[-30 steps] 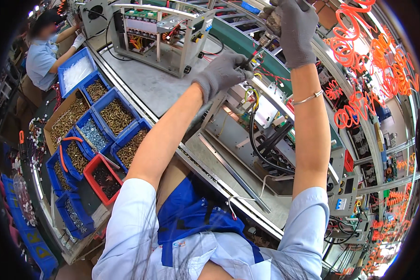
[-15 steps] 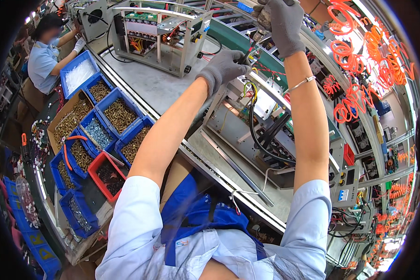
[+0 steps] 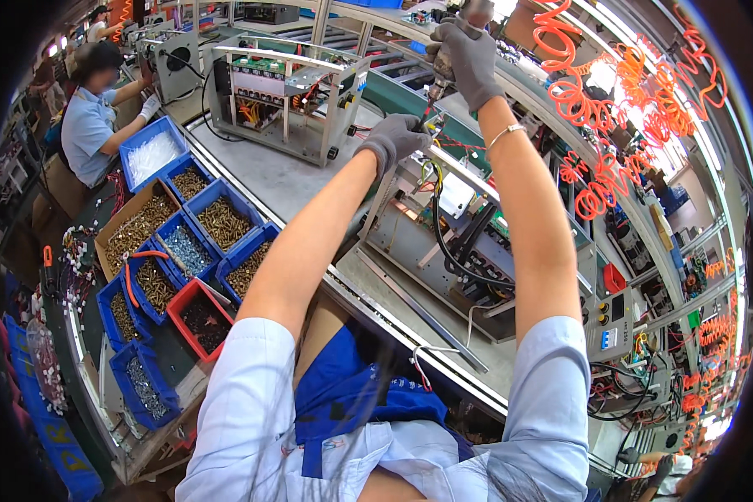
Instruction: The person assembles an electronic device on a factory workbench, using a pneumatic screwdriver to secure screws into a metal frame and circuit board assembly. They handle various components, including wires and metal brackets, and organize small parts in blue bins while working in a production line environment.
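Note:
My right hand (image 3: 470, 60), in a grey glove, is wrapped round a power screwdriver (image 3: 436, 89) held nearly upright, its bit pointing down. Beside the bit, my gloved left hand (image 3: 396, 139) has its fingers closed at the top corner of an open metal machine chassis (image 3: 391, 219). What those fingers pinch, if anything, is too small to make out. Inside the chassis are thick black cables (image 3: 470, 243), yellow and green wires and a white panel. A loose metal bar (image 3: 431, 311) lies on the bench in front of it.
Another open chassis (image 3: 326, 125) stands farther back on the bench (image 3: 251, 159). To my left are blue bins (image 3: 226, 243) of screws, a red bin (image 3: 176, 311) and orange-handled pliers (image 3: 128, 284). Coiled orange hoses (image 3: 577, 100) hang at right. A co-worker (image 3: 88, 125) sits far left.
The whole view has shifted a little. The screwdriver in my right hand has come slightly lower toward the chassis corner; my left hand stays at that corner.

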Tool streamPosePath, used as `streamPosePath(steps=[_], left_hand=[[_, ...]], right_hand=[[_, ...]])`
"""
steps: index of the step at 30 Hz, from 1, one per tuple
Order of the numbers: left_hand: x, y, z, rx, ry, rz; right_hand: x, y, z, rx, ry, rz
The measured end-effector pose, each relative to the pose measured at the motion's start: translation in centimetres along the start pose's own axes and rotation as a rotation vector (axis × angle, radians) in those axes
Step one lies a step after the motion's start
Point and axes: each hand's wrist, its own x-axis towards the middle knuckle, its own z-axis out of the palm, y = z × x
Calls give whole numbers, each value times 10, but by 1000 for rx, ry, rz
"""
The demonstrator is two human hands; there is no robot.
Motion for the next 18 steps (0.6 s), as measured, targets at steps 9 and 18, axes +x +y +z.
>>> streamPosePath(steps=[9, 18], left_hand=[[-75, 149, -47, -115, 106, 589], [-149, 155, 6, 404, 51, 1008]], right_hand=[[-81, -59, -37, 238, -379, -165], [-254, -86, -138, 524, -644, 464]])
